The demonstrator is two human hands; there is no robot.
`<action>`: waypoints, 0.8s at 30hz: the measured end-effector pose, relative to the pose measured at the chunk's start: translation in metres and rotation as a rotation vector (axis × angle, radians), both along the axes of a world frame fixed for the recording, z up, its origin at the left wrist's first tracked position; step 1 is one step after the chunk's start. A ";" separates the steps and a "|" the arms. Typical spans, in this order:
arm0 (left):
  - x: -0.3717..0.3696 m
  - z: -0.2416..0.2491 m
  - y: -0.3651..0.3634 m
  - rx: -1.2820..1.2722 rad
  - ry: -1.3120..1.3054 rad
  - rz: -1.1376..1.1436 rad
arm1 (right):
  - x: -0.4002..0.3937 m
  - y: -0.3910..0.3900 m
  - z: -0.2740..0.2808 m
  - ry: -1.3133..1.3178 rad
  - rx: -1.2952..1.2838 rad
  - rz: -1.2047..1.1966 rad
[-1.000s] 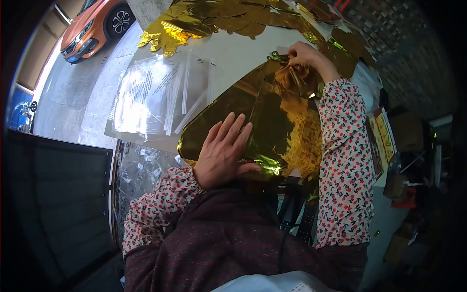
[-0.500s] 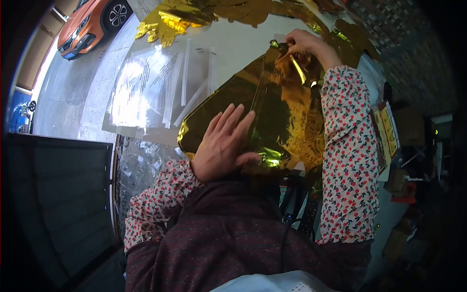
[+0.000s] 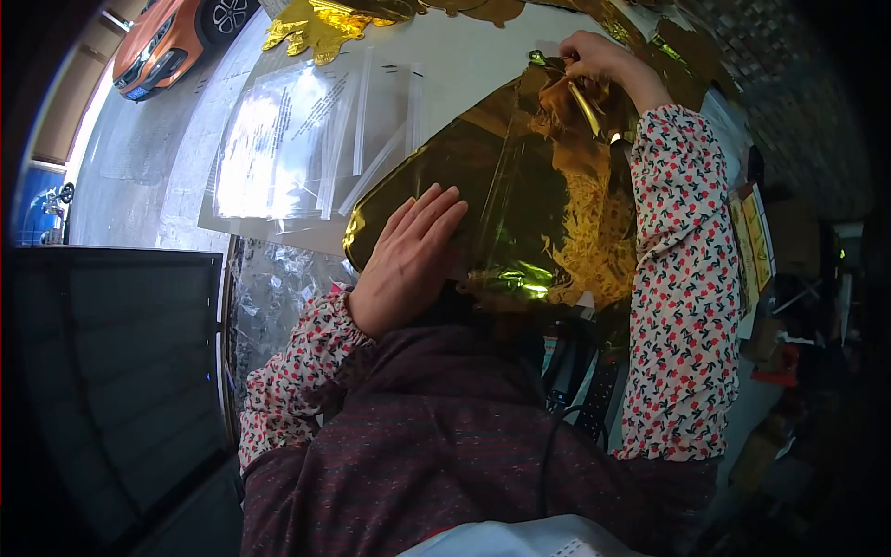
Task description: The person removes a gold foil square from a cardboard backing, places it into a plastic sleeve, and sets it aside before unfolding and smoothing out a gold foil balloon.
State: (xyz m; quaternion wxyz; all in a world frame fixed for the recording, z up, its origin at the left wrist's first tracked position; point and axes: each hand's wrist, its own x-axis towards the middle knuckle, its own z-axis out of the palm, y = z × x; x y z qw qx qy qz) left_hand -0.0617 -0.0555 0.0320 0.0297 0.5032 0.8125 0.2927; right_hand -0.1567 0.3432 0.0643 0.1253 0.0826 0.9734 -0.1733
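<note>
A shiny gold foil sheet (image 3: 520,176) lies folded over the table's near side, wrinkled along its right part. My left hand (image 3: 408,255) rests flat on the foil's left part, fingers stretched and lying side by side. At the foil's far corner, my right hand (image 3: 594,63) is closed with bent fingers on a crumpled bit of the foil. Clear plastic bags (image 3: 288,148) lie flat to the left of the foil. Both forearms wear flowered sleeves.
More gold foil pieces (image 3: 334,26) lie along the far edge of the pale table (image 3: 464,60). A dark panel (image 3: 121,371) stands at the left. An orange car (image 3: 167,46) is beyond. Papers (image 3: 754,237) and boxes sit at the right.
My left hand has slid slightly left and toward me on the foil, its thumb now out of sight. The view has shifted a little. My right hand keeps hold of the foil's far corner.
</note>
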 end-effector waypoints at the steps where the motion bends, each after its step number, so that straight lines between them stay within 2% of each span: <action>1: 0.000 0.000 0.000 -0.004 0.004 -0.005 | 0.000 0.001 -0.001 0.006 0.012 0.018; 7: -0.008 -0.007 0.000 0.008 0.056 -0.025 | -0.011 0.020 -0.020 -0.024 0.016 0.036; 9: -0.008 -0.004 0.001 0.011 0.066 -0.013 | 0.011 -0.001 0.000 0.095 -0.027 0.132; 11: -0.007 -0.004 0.002 0.011 0.078 -0.002 | 0.012 -0.002 0.001 0.096 -0.036 0.115; 13: -0.006 -0.005 0.002 0.011 0.091 0.007 | -0.007 0.009 -0.014 -0.023 -0.016 -0.013; 16: -0.004 -0.007 0.003 0.008 0.109 0.013 | -0.008 0.012 -0.017 -0.014 -0.035 -0.011; 20: -0.004 -0.005 0.003 -0.006 0.119 0.013 | 0.019 -0.007 0.010 0.128 -0.069 0.217; 24: -0.004 -0.003 0.003 -0.009 0.116 0.012 | -0.006 0.013 -0.017 0.053 -0.031 0.119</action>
